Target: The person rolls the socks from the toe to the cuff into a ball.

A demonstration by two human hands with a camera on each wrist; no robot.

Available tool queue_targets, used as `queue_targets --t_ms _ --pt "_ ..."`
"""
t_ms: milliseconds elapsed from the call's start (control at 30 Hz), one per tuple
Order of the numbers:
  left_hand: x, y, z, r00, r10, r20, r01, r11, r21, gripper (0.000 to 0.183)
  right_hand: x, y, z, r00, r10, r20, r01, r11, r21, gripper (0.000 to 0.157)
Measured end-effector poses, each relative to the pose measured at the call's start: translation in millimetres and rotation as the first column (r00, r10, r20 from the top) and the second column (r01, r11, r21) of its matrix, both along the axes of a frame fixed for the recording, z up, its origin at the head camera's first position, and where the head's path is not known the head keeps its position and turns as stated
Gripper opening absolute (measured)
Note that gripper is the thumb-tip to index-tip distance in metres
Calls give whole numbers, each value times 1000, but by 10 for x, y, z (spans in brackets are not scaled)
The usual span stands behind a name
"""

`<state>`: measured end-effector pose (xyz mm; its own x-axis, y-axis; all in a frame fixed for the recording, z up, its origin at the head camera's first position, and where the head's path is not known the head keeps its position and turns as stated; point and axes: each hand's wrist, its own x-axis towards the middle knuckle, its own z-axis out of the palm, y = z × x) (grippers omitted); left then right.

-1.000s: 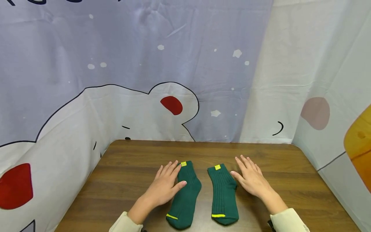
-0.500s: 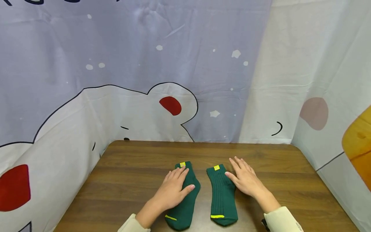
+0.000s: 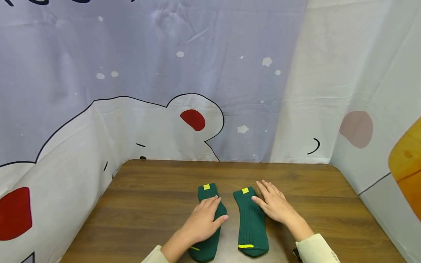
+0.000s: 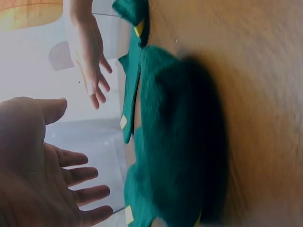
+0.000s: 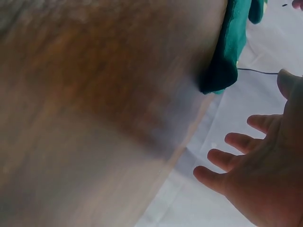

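Note:
Two dark green ribbed socks lie flat side by side, each with a yellow tag at the cuff and a yellow line near the toe. Over the left sock (image 3: 208,252) hovers my left hand (image 3: 204,222), fingers extended, hiding its middle. In the left wrist view that hand (image 4: 52,179) shows a gap between its palm and the sock (image 4: 175,127). Beside the right sock (image 3: 251,226) is my right hand (image 3: 276,204), its thumb overlapping the sock's upper edge in the head view. The right wrist view shows this hand (image 5: 255,151) with spread fingers, holding nothing.
A brown wood-grain table (image 3: 148,193) with rounded far corners bears both socks. Printed cloth with cartoon shapes (image 3: 148,124) hangs behind it and along both sides. Light sleeves (image 3: 317,248) cover my forearms.
My left hand has shifted right and slightly toward me, over the left sock. My right hand has drifted left toward the right sock. The socks lie as before.

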<state>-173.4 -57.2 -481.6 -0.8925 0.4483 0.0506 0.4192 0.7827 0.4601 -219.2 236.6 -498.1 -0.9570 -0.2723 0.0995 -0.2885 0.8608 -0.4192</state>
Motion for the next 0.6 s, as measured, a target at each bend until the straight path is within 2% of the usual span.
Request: queue_targets --t_ms 367,600 --pt "91 196 -14 1000 -20 12 21 999 -37 66 -36 -48 -4 998 17 54 -16 1000 -6 73" --pt "107 290 -63 1000 -11 1 11 999 -52 63 -54 -82 -26 997 18 71 -17 1000 -16 75"
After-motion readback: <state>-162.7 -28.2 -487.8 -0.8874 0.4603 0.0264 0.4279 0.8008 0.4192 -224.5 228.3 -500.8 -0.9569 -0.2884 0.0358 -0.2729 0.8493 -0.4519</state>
